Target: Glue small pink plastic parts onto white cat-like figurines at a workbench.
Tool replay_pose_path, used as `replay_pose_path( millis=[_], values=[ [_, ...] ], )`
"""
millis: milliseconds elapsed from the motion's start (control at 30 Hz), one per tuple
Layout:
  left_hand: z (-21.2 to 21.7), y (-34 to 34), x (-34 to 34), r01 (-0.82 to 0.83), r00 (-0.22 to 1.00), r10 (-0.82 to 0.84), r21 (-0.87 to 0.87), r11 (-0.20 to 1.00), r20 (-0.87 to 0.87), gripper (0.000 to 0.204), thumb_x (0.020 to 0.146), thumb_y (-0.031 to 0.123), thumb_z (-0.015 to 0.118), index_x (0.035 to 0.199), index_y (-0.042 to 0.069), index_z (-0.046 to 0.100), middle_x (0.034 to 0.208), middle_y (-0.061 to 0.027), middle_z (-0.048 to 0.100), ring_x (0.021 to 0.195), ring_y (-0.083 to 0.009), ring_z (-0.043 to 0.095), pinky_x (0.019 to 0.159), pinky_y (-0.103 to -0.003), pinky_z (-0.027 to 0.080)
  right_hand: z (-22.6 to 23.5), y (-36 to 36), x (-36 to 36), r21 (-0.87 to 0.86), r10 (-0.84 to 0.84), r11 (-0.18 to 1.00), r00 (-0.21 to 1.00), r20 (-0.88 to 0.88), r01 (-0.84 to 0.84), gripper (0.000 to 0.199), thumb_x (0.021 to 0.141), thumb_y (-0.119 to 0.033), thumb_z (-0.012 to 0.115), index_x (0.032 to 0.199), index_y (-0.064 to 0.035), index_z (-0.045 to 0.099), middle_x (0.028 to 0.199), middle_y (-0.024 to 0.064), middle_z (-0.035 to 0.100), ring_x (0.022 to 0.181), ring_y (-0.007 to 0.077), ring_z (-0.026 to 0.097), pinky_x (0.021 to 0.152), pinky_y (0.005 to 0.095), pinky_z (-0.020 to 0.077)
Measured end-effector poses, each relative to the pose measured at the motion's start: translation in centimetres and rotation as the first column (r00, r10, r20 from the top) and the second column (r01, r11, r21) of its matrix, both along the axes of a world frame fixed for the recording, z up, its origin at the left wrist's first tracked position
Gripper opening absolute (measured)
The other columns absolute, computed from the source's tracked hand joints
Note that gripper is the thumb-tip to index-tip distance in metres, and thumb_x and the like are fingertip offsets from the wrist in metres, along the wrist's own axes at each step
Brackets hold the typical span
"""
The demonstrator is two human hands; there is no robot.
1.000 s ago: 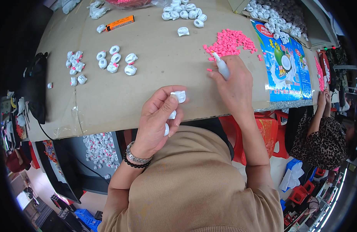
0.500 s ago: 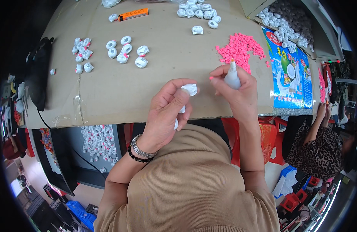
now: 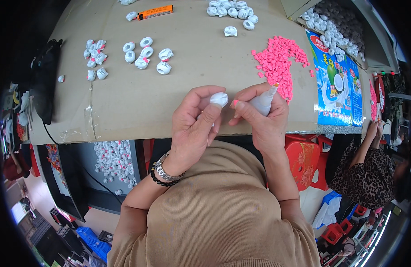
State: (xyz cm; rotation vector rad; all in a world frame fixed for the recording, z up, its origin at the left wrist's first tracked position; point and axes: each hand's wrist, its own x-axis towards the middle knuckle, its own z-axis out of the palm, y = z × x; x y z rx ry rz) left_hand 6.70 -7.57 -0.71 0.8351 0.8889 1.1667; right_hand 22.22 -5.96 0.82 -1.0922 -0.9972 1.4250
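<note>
My left hand (image 3: 194,118) is closed around a small white rounded piece (image 3: 219,99), pinched between thumb and forefinger. A bit more white shows between its lower fingers. In my right hand (image 3: 265,118) a translucent squeeze bottle (image 3: 263,102) rests with its amber tip (image 3: 276,85) pointing up and away. The right thumb and forefinger also pinch a tiny pink piece (image 3: 235,102), close beside the white one but apart from it. Beyond the right hand lies a pile of small pink pieces (image 3: 279,60). White ring-like pieces, some with pink bits (image 3: 142,63), stand in groups at the left.
More white pieces (image 3: 230,10) lie at the far middle, near an orange tube-shaped thing (image 3: 155,12). A blue printed sheet (image 3: 339,89) and a box of white and dark pieces (image 3: 334,26) are at right. Below the table edge, a drawer (image 3: 110,196) holds white pieces. Another person (image 3: 363,169) sits at right.
My right hand has come left, bringing the pink piece closer to the white one. The bottle has tilted to the right. My left hand has turned the white piece slightly.
</note>
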Motion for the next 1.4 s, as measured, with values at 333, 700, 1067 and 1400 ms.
replay_pose_path(
  millis=[333,700,1067,1400],
  values=[
    [-0.2,-0.2,0.3,-0.055,0.996,0.060,0.072,0.996,-0.063,0.027,0.095,0.010,0.054,0.121,0.001,0.051,0.088,-0.0001,0.059,0.061,-0.0001,0.044,0.048,-0.015,0.034,-0.7,-0.2,-0.2,-0.087,-0.009,0.996,0.958,-0.287,-0.017,0.011,0.080,0.007,0.063,0.089,0.0021,0.058,0.083,0.0109,0.063,0.070,0.0174,0.063,0.057,0.0298,0.0576],
    [-0.2,-0.2,0.5,-0.046,0.997,0.050,0.071,0.996,-0.058,0.026,0.095,0.008,0.054,0.120,0.002,0.052,0.085,-0.0003,0.060,0.060,-0.0001,0.044,0.048,-0.015,0.034,-0.8,-1.0,-1.4,0.075,-0.103,0.990,0.983,-0.151,0.116,0.013,0.079,0.009,0.065,0.088,0.0022,0.059,0.090,0.0069,0.055,0.060,0.0097,0.055,0.043,0.0209,0.0420],
    [-0.6,-0.5,0.4,-0.018,0.992,0.033,0.125,0.992,-0.124,0.022,0.094,0.007,0.055,0.116,0.002,0.055,0.086,-0.0005,0.062,0.062,-0.0002,0.047,0.053,-0.016,0.039,-1.0,-1.0,-1.8,-0.030,-0.085,0.996,0.963,-0.254,0.080,0.015,0.077,0.008,0.069,0.082,-0.0004,0.058,0.091,0.0037,0.050,0.059,0.0066,0.049,0.040,0.0188,0.0363],
    [-1.0,-0.2,0.7,-0.044,0.901,0.267,0.541,0.840,-0.342,0.023,0.090,-0.002,0.055,0.112,0.001,0.059,0.093,-0.0102,0.067,0.074,-0.0102,0.061,0.064,-0.021,0.049,-0.9,-1.9,-2.5,-0.151,-0.156,0.984,0.858,-0.490,0.093,0.022,0.079,0.002,0.069,0.089,-0.0065,0.052,0.094,0.0057,0.052,0.064,0.0096,0.054,0.040,0.0198,0.0357]
  ],
)
